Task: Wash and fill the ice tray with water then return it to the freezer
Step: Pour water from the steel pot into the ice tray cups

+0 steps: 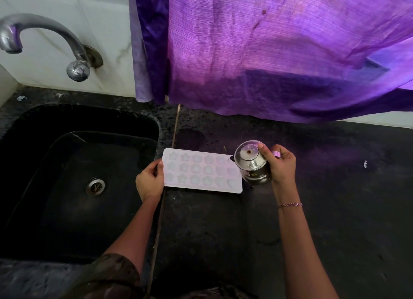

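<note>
Centre of frame: a pale white rectangular plastic ice tray (202,172) lying flat on the black stone desk (223,231), just right of the black sink (67,187). Its upper face carries three rows of shallow star- and flower-shaped cavities, open side up; whether they hold water cannot be told. The left hand (149,182) grips the tray's left short edge, thumb laid on top and fingers curled under the rim. The right hand (280,164) is closed round a small shiny steel mug (252,164), which is tilted with its mouth toward the tray's upper right corner. The tray's long axis runs left to right across the frame, the right end sitting slightly lower in the picture. A purple cloth (268,52) hangs behind.
</note>
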Tool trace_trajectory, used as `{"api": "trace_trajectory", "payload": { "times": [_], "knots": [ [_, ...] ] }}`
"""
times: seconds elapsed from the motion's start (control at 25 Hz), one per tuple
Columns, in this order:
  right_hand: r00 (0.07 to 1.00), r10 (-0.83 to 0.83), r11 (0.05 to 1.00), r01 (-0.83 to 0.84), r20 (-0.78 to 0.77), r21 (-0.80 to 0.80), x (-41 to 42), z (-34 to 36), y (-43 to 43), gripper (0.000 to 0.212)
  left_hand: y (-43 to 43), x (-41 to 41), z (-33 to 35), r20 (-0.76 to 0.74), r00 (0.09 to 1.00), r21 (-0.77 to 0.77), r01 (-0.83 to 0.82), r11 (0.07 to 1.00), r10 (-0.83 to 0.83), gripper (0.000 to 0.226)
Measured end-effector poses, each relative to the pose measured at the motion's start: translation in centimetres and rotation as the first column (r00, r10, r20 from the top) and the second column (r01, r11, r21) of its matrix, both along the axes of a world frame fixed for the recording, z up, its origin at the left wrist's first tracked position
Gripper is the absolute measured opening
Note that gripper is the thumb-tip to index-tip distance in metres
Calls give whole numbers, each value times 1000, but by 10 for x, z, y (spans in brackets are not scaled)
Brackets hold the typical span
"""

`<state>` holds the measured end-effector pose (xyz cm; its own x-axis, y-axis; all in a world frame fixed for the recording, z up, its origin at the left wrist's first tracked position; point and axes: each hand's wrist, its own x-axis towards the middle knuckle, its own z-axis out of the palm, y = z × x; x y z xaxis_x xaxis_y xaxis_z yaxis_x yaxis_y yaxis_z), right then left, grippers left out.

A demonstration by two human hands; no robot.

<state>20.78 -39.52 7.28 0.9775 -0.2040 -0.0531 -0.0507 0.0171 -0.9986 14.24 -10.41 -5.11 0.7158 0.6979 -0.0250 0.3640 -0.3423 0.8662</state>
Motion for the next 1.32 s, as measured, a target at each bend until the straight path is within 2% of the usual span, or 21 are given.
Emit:
{"api": "trace_trajectory", "payload": {
  "times": [0.24,0.6,0.76,1.04,1.32],
  "knots": [
    [999,-39,990,39,-7,139,3,2,5,53,0,-1,2,-3,1000,2,0,1000,0,24],
    [1000,-20,991,22,-12,135,2,2,15,49,-1,-1,3,-11,1000,-1,-4,1000,4,24],
    [1000,-2,998,1,6,70,0,4,21,49,-1,-1,4,-15,1000,-4,-3,1000,3,24],
    [997,54,985,-46,46,-168,-4,7,33,50,-1,0,5,-17,1000,9,-1,1000,2,24],
    [997,59,980,-51,39,-192,-6,7,37,51,-1,-1,4,-11,1000,0,3,1000,-3,24]
  ]
}}
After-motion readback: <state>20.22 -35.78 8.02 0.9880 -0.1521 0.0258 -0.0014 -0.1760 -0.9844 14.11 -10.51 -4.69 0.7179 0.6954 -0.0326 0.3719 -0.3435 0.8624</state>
